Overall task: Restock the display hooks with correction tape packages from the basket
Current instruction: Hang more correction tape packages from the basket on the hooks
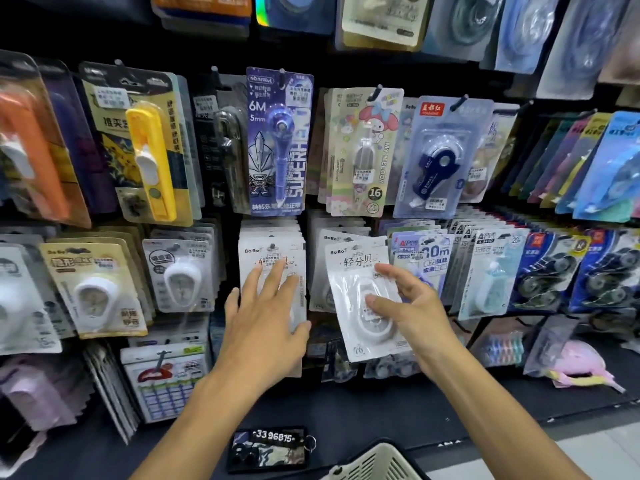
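Two hands at a pegboard of correction tape packages, one package held.

The right hand [412, 306] pinches a white correction tape package [363, 299] between thumb and fingers, holding it tilted in front of a hanging stack of like packages [332, 244]. The left hand [266, 313] lies with straight, spread fingers flat against the front of the neighbouring white stack [272, 258], grasping nothing. Above these hang a purple 6M pen-type package [278, 140], a My Melody package [367, 150] and a blue-dispenser package [440, 157]. The rim of the basket [374, 462] shows at the bottom edge, just right of a numbered key tag [270, 448] lying on the dark shelf [346, 410].
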{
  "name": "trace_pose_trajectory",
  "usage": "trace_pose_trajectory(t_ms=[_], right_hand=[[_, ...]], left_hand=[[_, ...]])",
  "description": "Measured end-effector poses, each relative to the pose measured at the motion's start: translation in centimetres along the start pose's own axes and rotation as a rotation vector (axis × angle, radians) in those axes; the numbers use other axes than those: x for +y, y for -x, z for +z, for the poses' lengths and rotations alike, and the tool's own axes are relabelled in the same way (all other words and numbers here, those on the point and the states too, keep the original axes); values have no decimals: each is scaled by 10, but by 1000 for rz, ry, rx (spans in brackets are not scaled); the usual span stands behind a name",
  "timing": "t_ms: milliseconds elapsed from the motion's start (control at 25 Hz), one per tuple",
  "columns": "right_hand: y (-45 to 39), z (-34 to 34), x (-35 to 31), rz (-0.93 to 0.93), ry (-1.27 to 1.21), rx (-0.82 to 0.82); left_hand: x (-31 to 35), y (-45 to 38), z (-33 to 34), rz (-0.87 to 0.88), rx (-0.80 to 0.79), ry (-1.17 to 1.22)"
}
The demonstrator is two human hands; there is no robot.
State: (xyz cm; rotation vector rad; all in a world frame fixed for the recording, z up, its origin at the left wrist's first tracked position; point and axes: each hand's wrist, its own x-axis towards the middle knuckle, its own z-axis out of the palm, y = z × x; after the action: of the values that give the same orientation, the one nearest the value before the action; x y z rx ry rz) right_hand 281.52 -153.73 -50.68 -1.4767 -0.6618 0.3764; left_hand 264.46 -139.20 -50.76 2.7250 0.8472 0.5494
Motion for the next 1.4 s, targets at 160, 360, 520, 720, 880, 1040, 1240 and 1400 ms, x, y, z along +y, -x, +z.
trace_pose_trajectory(t_ms=[160,360,520,720,880,1040,1240,1400], right_hand=[[-5,13,13,12,51,-25],[-2,10,11,-55,41,-183],[7,1,6,-86,-2,-198],[-3,1,0,-69,94,-26],[-16,19,6,-119,303,-74],[-18,42,22,-440,950,222],[-26,39,37,-367,1366,-260],[-28,48,23,-330,1289,-285]], left_hand=[[-3,-5,4,-16,-23,-58],[-12,-6,6,3,-28,-53],[-17,-8,5,27,-40,-60],[-12,-7,9,28,-47,-56],[-12,-7,13,22,-29,-71],[-12,-7,18,30,-25,-159],[-27,-4,26,84,-18,-205],[-31,-3,18,130,-131,-172]])
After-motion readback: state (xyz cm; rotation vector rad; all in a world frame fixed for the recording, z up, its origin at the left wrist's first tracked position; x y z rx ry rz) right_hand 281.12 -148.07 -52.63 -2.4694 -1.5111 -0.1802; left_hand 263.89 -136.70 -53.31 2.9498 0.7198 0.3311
